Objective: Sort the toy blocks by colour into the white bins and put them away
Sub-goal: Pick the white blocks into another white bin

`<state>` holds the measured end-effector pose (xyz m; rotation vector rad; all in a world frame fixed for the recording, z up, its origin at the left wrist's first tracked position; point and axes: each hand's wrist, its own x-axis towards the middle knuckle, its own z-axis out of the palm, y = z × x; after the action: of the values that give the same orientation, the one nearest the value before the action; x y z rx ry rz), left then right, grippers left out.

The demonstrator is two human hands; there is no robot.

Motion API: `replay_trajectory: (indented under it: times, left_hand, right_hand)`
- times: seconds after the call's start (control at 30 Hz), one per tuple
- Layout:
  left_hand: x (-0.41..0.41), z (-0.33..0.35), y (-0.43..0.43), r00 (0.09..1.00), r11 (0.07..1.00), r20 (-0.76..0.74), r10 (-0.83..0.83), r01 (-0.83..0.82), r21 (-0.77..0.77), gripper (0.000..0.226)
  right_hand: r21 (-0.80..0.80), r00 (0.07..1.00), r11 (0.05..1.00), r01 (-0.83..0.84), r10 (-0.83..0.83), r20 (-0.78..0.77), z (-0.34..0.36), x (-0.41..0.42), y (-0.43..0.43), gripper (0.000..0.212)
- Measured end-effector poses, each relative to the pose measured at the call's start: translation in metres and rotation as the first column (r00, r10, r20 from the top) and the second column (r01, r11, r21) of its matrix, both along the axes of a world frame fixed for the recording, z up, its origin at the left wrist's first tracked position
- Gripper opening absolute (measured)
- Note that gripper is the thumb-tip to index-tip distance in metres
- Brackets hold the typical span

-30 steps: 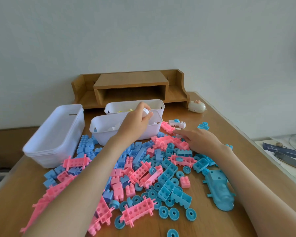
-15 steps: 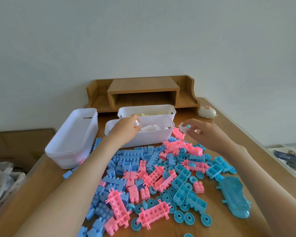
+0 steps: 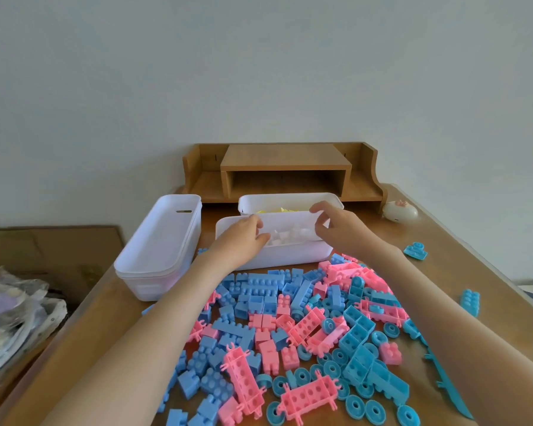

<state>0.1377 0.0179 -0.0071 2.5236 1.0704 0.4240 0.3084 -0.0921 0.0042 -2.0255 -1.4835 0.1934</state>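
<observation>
White bin (image 3: 290, 256): right hand (image 3: 342, 233) has arrived above it, fingers loose; left hand (image 3: 243, 239) grip unclear

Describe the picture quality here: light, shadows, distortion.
Head view: soft, even daylight with faint shadows; the wide lens stretches the forearms toward the bottom corners; the white blocks wash out against their white bin; the bags at left look smeared.

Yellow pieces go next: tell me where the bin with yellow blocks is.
In the head view, the yellow-block bin sits centre-back, directly behind the white-block bin and before the wooden shelf.
</observation>
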Motion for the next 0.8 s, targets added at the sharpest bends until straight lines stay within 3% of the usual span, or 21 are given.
replay_trajectory:
  times: [0.1, 0.17, 0.3, 0.47, 0.7, 0.8]
  left_hand:
    - [-0.002, -0.003, -0.005, 0.998, 0.998, 0.003, -0.056, 0.056, 0.006, 0.031]
    - [-0.004, -0.004, -0.008, 0.997, 0.997, 0.018, -0.077, 0.077, -0.003, 0.031]
    - [-0.006, -0.007, -0.012, 0.998, 0.996, 0.023, -0.064, 0.063, 0.055, 0.04]
    - [-0.008, -0.013, -0.011, 0.994, 0.979, -0.112, 0.002, 0.021, 0.202, 0.053]
    - [-0.01, -0.013, -0.011, 0.99, 0.986, -0.139, -0.024, 0.047, 0.163, 0.051]
    - [-0.01, -0.013, -0.012, 0.989, 0.987, -0.142, -0.029, 0.051, 0.155, 0.047]
  right_hand:
    - [0.004, 0.99, 1.0, -0.008, 0.009, -0.143, 0.003, -0.001, 0.004, 0.049]
    - [-0.001, 0.988, 1.0, -0.001, 0.001, -0.154, 0.001, -0.003, 0.01, 0.055]
    - [-0.042, 1.0, 0.999, -0.001, 0.0, -0.004, -0.014, -0.012, 0.018, 0.055]
    - [0.047, 0.978, 0.998, -0.034, 0.024, 0.206, -0.01, -0.013, 0.004, 0.039]
    - [0.049, 0.866, 0.984, 0.171, -0.174, 0.468, -0.008, 0.008, -0.02, 0.02]
    - [-0.031, 0.813, 0.977, 0.212, -0.158, 0.561, -0.011, 0.015, -0.028, 0.022]
